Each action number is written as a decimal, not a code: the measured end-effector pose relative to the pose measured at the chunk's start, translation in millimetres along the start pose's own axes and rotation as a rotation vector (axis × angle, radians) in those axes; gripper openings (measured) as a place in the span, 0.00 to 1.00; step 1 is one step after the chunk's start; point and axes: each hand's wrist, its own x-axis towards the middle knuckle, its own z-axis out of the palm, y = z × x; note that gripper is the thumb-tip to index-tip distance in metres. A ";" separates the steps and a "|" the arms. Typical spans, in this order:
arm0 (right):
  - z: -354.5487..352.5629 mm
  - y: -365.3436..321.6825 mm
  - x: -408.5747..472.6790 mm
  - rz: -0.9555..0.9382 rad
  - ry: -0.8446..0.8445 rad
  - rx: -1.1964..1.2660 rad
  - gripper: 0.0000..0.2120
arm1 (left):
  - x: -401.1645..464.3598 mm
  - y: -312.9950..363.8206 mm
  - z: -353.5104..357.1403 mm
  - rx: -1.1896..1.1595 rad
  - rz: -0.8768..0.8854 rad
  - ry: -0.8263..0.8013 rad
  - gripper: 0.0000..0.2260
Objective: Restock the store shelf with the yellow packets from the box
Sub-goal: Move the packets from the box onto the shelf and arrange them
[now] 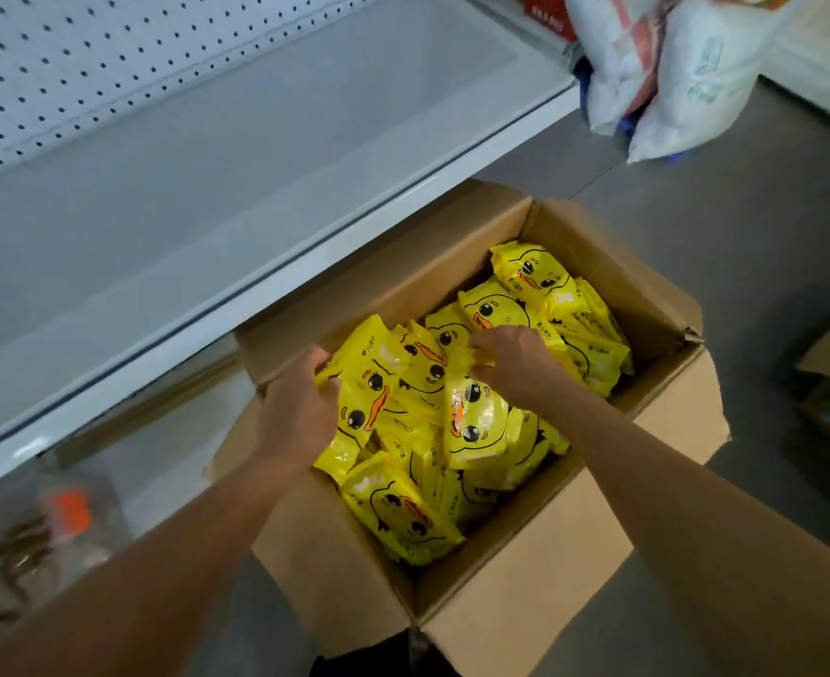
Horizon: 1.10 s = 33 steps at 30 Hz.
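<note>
Packets (457, 417) fill the open cardboard box (540, 598) in front of you, piled loosely at every angle, some flat and some on edge. Each one is glossy yellow plastic printed with a cartoon duck face: round black eyes, an orange beak, a small black tuft on top. You can make out short lines of Chinese characters and a row of Latin letters along some edges, but the print is too small and blurred to read.

Your left hand (300, 408) has its grip clamped on the edge of a packet near the box's left wall, thumb on top. Your right hand (515, 359) rests on the pile further back with fingers curled into the packets; you cannot tell whether its grip has closed on one.

The box sits on the grey floor (725, 246), just beside the white store shelf (217, 188), whose back is pegboard (85, 66).
</note>
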 end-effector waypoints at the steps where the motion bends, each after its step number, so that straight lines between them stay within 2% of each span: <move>1: 5.6 -6.2 5.8 -0.017 0.029 -0.032 0.13 | -1.5 -7.8 -2.2 0.007 0.006 -0.003 0.07; 5: 33.2 -13.0 10.0 0.035 0.159 0.102 0.18 | -5.2 -29.8 -2.9 0.028 -0.024 -0.056 0.09; 8: 47.4 -11.5 -7.8 0.161 0.239 0.252 0.34 | -4.2 -34.9 -0.3 0.002 -0.016 -0.097 0.09; 10: 51.5 -12.4 -26.8 0.320 0.353 0.307 0.39 | -2.8 -35.5 -0.3 -0.014 -0.018 -0.111 0.09; 12: 53.0 -16.6 -47.5 0.484 0.478 0.369 0.37 | -2.4 -36.1 -1.5 -0.019 -0.003 -0.129 0.10; 13: 53.7 -19.4 -55.9 0.565 0.484 0.423 0.35 | -2.8 -36.1 -3.0 -0.015 0.012 -0.141 0.09; 14: 55.3 -22.1 -62.0 0.643 0.433 0.475 0.35 | -2.7 -37.0 -4.7 -0.013 0.025 -0.157 0.09; 17: 70.2 -27.5 -66.4 0.833 0.125 0.534 0.38 | 0.0 -43.2 -10.1 -0.045 0.060 -0.205 0.06; 19: 83.0 -31.8 -63.4 0.902 0.068 0.511 0.39 | 2.9 -48.0 -14.2 -0.055 0.090 -0.230 0.04; 22: 96.9 -41.7 -60.5 0.988 0.166 0.569 0.39 | 4.6 -52.4 -22.3 -0.090 0.119 -0.262 0.03; 25: 103.0 -48.0 -65.4 1.057 0.335 0.713 0.33 | 5.1 -56.9 -32.5 -0.112 0.133 -0.255 0.04; 29: 100.6 -62.1 -74.9 1.016 0.394 0.755 0.26 | 2.8 -62.9 -50.4 -0.117 0.142 -0.248 0.04; 33: 79.1 -89.4 -83.9 0.892 0.510 0.662 0.25 | -3.8 -62.4 -77.4 -0.097 0.163 -0.210 0.06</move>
